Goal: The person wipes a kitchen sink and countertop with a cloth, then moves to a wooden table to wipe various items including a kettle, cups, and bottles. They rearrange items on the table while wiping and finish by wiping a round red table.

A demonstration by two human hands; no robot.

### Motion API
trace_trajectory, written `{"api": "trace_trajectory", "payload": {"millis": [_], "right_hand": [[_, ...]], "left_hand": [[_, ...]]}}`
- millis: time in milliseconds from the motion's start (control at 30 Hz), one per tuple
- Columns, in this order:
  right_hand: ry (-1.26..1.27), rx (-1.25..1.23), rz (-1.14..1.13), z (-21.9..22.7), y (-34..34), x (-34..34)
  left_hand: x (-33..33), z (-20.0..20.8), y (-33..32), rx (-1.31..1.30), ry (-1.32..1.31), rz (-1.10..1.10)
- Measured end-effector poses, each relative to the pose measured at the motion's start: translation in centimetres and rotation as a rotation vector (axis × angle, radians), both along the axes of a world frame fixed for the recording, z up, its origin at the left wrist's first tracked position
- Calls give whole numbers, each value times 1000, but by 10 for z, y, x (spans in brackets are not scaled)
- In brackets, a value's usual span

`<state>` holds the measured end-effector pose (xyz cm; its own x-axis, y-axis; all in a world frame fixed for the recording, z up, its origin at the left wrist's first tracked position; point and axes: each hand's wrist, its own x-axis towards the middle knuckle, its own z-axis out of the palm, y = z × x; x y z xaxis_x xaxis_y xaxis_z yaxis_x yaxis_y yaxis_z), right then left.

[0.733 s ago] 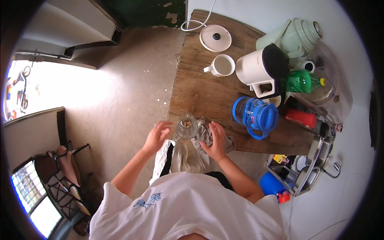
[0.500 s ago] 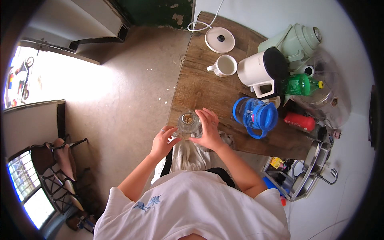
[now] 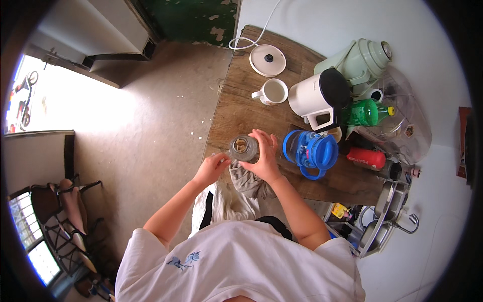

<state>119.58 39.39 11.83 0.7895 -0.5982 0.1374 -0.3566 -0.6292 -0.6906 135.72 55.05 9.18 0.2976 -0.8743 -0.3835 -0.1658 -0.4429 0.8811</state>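
A clear glass jar (image 3: 240,147) with tan pieces visible inside its round mouth is above the table's near left edge. My right hand (image 3: 265,157) wraps round its right side, fingers over the far side and thumb on the near side. At the jar's lower left, my left hand (image 3: 212,169) is closed in a pinch, its fingertips close against the glass; what they hold, if anything, is too small to tell. Below the jar, a crumpled grey cloth (image 3: 249,182) hangs over the table edge. To the right stands a blue-lidded clear pitcher (image 3: 311,151).
On the wooden table (image 3: 234,118) are a white mug (image 3: 275,91), a round lid (image 3: 267,60), a cream kettle (image 3: 312,95), a pale green thermos (image 3: 352,63), a green bottle (image 3: 365,112) and a red bottle (image 3: 366,158). A metal sink rack (image 3: 380,221) stands right; chairs (image 3: 70,206) left.
The jar has moved slightly right and tilted in my right hand. My left hand has slid off its side into a pinch at the lower left. More of the grey cloth shows.
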Motion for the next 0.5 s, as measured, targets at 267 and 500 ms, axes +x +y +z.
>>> {"api": "trace_trajectory", "payload": {"millis": [267, 500], "right_hand": [[-12, -57, -129, 10, -54, -7], [-183, -130, -341, 14, -33, -16]], "left_hand": [[-1, -17, -83, -189, -125, -104], [-10, -1, -114, -103, -143, 40]]}}
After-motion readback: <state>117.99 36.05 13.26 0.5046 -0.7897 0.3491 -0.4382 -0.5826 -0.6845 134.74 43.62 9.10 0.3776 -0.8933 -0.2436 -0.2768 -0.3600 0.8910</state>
